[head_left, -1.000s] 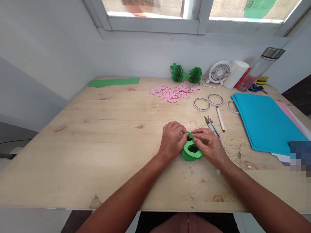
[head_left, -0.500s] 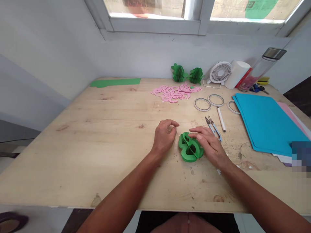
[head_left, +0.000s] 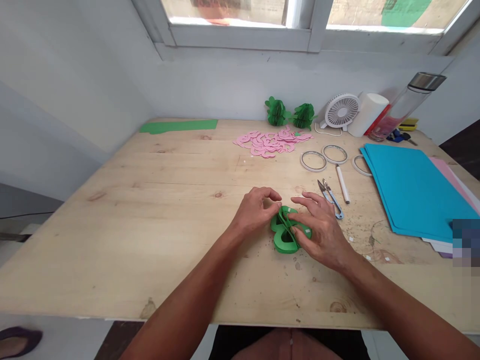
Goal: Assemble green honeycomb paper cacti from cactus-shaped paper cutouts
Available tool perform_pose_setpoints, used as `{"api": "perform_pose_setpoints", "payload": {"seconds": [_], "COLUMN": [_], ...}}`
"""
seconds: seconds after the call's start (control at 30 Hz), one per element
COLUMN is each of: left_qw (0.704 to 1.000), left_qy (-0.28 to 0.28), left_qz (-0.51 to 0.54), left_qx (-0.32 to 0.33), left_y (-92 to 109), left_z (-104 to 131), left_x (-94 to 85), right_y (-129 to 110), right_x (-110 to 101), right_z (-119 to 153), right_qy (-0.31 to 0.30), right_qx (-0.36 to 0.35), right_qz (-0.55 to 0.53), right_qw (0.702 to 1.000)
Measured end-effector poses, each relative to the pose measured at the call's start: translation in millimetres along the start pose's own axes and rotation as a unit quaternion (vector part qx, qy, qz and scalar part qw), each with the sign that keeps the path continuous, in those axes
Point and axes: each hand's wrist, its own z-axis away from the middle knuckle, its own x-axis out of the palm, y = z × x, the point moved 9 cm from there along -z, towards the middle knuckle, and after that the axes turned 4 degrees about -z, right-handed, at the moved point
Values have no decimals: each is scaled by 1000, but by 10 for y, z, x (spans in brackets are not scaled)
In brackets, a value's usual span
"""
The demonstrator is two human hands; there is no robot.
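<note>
A green paper cutout (head_left: 285,247) of stacked, folded layers with rounded openings lies on the table in front of me. Small pale squares show on its upper surface. My left hand (head_left: 257,209) pinches at its upper left edge with thumb and forefinger. From the right, my right hand (head_left: 320,227) grips a raised layer between thumb and index finger, its other fingers stretched out. Just beyond that hand lie blue-handled thread snips (head_left: 332,199) with the blades pointing away.
Pink paper cutouts (head_left: 264,142) are heaped farther back, before two green paper ornaments (head_left: 276,112). Tape rolls (head_left: 313,161), a white pen (head_left: 342,184) and blue sheets (head_left: 420,192) lie to the right. A fan (head_left: 342,111) and bottle (head_left: 407,107) stand by the wall.
My left hand has moved right onto the cutout's edge. My right thumb and index finger have come in over it. One layer now stands lifted, and pale squares show.
</note>
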Motion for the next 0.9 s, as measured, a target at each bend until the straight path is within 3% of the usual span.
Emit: {"api": "perform_pose_setpoints", "payload": {"seconds": [0.2, 0.63, 0.9], "left_qw": [997, 986, 991], "left_qy": [-66, -127, -123], "left_qz": [49, 105, 52], "left_qx": [-6, 7, 6], "left_y": [-50, -27, -32], "left_z": [-11, 18, 18], "left_x": [101, 152, 159], "right_y": [16, -206, -287], "right_x": [-22, 25, -73], "right_z": [-3, -11, -37], "right_qy": [7, -41, -37], "right_qx": [-9, -82, -98], "right_qz": [16, 51, -6], "right_qw": [1000, 994, 995]}}
